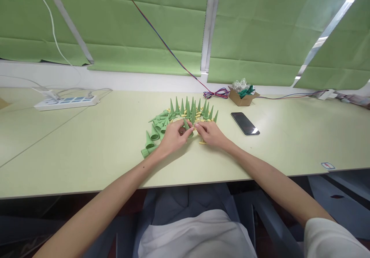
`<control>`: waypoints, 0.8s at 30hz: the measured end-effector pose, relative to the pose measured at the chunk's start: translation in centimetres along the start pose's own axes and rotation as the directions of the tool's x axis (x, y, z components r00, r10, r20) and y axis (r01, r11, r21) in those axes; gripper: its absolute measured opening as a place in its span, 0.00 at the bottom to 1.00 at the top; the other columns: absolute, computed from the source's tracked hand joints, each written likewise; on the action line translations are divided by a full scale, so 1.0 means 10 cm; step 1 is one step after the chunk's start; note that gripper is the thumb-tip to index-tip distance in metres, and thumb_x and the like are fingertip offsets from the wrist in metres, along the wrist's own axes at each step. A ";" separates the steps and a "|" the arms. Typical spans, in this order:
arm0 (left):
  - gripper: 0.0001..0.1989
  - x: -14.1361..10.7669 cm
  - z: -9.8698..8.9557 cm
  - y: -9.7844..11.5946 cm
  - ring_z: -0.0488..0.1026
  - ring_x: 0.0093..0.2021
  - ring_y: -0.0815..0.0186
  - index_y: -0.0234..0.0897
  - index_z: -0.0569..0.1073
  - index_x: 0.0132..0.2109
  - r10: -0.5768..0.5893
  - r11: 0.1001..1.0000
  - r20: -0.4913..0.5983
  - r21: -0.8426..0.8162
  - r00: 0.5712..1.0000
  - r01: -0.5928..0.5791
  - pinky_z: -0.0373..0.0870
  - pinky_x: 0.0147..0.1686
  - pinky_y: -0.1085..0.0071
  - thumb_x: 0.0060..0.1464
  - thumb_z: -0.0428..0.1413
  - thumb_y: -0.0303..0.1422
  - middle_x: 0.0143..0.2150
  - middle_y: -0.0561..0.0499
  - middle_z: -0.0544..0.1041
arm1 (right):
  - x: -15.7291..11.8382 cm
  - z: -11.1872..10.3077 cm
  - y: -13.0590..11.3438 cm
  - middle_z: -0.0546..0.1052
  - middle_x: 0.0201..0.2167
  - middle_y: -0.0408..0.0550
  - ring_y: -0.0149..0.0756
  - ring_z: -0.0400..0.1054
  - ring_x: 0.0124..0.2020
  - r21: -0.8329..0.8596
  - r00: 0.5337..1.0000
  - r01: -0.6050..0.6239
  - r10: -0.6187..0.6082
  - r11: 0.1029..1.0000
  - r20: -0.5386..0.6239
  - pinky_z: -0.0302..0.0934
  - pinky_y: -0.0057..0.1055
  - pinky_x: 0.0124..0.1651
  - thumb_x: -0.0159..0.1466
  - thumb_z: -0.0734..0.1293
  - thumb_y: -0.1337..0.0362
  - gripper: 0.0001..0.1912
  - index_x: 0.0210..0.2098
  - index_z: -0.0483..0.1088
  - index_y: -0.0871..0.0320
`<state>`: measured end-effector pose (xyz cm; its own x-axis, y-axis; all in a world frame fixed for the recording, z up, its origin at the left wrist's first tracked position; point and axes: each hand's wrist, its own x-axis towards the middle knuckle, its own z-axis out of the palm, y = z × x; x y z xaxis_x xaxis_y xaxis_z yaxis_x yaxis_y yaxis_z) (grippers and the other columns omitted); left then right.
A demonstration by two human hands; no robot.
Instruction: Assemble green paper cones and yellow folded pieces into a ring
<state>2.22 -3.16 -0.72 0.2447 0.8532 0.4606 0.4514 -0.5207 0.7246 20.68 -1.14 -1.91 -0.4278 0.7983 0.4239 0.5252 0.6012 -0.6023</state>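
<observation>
My left hand (176, 134) is closed around a green plastic spike (186, 124), which it holds tilted just above the table. My right hand (211, 132) meets it fingertip to fingertip, pinching what looks like a small yellow peg (194, 127) against the spike's side; the fingers partly hide it. Behind my hands, several green spikes (177, 107) stand upright on the table in a cluster, with small yellow pegs (198, 114) scattered among them. Left of my left hand, more green spikes (154, 132) and green caps lie in a loose heap. Another yellow peg (202, 142) lies below my right hand.
On the pale table (86, 154), a black phone (245, 123) lies to the right. Behind it stands a small cardboard box (243, 98) with clear plastic and green material, beside coiled red-and-blue wire (216, 93). A white power strip (67, 103) sits at the left back.
</observation>
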 end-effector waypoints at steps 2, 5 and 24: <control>0.09 0.00 0.00 -0.01 0.64 0.20 0.70 0.37 0.72 0.34 0.009 1.000 0.000 -0.001 1.000 -0.009 0.61 0.23 0.71 0.58 0.57 0.38 0.26 0.53 0.73 | 0.00 0.00 -0.01 0.53 0.18 0.39 0.30 0.48 0.22 -0.004 1.000 -0.002 0.002 1.000 0.000 0.44 0.32 0.30 0.73 0.53 0.55 0.23 0.22 0.50 0.56; 0.09 -0.01 0.00 -0.03 0.64 0.22 0.70 0.36 0.74 0.35 0.037 0.999 0.002 0.006 0.999 -0.037 0.62 0.24 0.71 0.58 0.57 0.38 0.29 0.51 0.75 | 0.00 -0.01 -0.01 0.52 0.18 0.39 0.29 0.47 0.22 -0.017 1.000 -0.004 0.004 1.000 0.004 0.43 0.32 0.30 0.72 0.53 0.55 0.23 0.22 0.49 0.56; 0.09 0.00 0.01 -0.17 0.69 0.31 0.69 0.38 0.76 0.40 0.369 0.916 0.020 0.162 0.929 -0.367 0.65 0.29 0.73 0.65 0.53 0.35 0.39 0.47 0.77 | 0.02 -0.01 -0.03 0.49 0.17 0.39 0.28 0.45 0.22 0.017 0.999 -0.045 0.045 0.999 -0.019 0.42 0.31 0.28 0.70 0.53 0.51 0.25 0.20 0.46 0.55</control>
<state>1.53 -2.28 -2.01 0.4109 0.6011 0.6854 0.4629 -0.7853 0.4111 20.51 -1.09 -1.59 -0.3893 0.8252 0.4092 0.5310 0.5640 -0.6324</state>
